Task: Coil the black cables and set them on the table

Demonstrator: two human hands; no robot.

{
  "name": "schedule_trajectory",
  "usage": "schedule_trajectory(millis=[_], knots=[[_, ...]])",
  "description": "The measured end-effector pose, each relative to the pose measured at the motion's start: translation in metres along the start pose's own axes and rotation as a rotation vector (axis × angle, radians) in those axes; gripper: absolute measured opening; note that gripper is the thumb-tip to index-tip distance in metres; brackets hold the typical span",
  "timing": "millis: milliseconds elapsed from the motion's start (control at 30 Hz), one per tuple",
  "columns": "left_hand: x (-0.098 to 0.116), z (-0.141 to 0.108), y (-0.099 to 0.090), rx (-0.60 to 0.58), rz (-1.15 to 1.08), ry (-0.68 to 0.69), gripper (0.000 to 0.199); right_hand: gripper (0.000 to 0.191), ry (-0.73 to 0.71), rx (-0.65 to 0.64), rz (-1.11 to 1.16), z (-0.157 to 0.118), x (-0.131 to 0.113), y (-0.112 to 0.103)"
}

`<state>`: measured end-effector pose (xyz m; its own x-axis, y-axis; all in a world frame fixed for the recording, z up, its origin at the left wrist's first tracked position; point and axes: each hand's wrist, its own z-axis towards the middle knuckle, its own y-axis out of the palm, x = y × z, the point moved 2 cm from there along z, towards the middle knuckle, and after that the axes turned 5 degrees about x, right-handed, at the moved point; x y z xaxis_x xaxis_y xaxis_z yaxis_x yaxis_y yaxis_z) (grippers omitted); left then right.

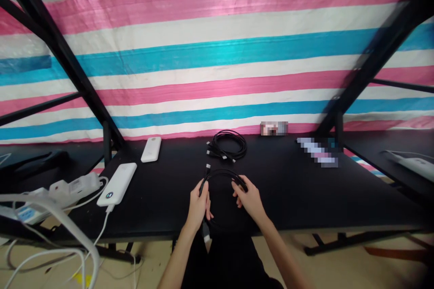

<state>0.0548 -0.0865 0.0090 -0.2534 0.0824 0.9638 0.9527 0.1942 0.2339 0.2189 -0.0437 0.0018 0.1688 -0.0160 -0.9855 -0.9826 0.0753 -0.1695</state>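
One looped cable arches between left hand and right hand, both gripping it (white plug just beyond the left).

No words or numbers can be read here. On the left of the surface, the near white power bank has a small round dark screen with a bit of light, too tiny to read. The far white power bank has a faint round mark. A blue and white label is on the white power strip, but it is too blurry. Two things on the far right, a small one and a long one, are hidden by squares.
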Motion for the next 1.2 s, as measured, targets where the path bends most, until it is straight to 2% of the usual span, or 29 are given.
schedule_trajectory(millis=[100,133,233,267,333,467,633,800,867,1000,1200], knots=[[-0.001,0.000,0.000,-0.009,0.012,-0.016,0.066,0.032,-0.024,-0.196,-0.261,0.016,-0.007,-0.001],[-0.002,0.000,0.000,-0.017,0.023,-0.020,0.065,0.033,-0.099,-0.208,-0.355,0.020,-0.013,0.000],[-0.003,0.001,-0.001,-0.039,0.048,-0.012,0.064,0.042,-0.417,-0.141,-0.563,0.023,-0.030,0.006],[-0.004,0.001,-0.001,-0.046,0.040,-0.006,0.064,0.039,-0.488,-0.129,-0.604,0.022,-0.034,0.009],[-0.005,0.002,-0.002,-0.064,-0.001,-0.008,0.065,0.028,-0.528,-0.133,-0.657,0.019,-0.035,0.015],[-0.008,0.005,-0.003,-0.104,-0.039,-0.031,0.064,0.021,-0.464,-0.148,-0.650,0.021,-0.025,0.015],[-0.006,0.004,-0.003,-0.027,0.052,-0.014,0.062,0.021,-0.246,-0.292,-0.428,0.032,-0.010,0.008],[-0.005,0.002,-0.001,-0.138,0.058,-0.059,0.070,0.029,-0.104,-0.438,-0.212,0.037,-0.003,0.002],[-0.006,0.003,-0.002,-0.136,0.035,-0.053,0.069,0.031,-0.067,-0.465,-0.118,0.036,-0.001,-0.002],[-0.011,0.007,-0.004,-0.120,-0.047,-0.049,0.068,0.049,-0.051,-0.378,-0.034,0.030,0.002,-0.006],[-0.014,0.008,-0.007,-0.103,-0.107,-0.032,0.065,0.049,-0.091,-0.288,-0.027,0.023,0.002,-0.004]])
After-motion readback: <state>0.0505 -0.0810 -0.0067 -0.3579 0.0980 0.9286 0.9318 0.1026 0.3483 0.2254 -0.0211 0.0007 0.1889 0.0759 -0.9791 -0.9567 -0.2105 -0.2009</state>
